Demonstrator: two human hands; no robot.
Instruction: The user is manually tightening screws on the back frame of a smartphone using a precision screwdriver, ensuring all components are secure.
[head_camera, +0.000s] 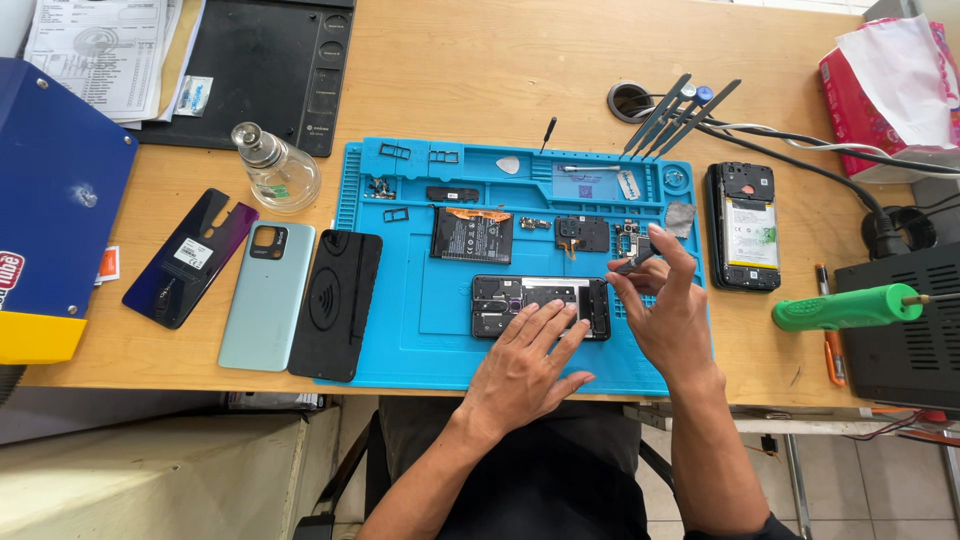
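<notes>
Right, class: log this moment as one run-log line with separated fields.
left hand: flat on opened phone | right hand: pinching small dark tool | surface: blue repair mat | loose battery behind phone

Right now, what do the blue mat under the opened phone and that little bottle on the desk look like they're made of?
The blue mat looks like matte silicone or rubber: moulded trays and ribs, no glare. The little bottle seems clear glass, see-through with bright glints, with a metal-looking top. The opened phone lies under the left hand.
</notes>
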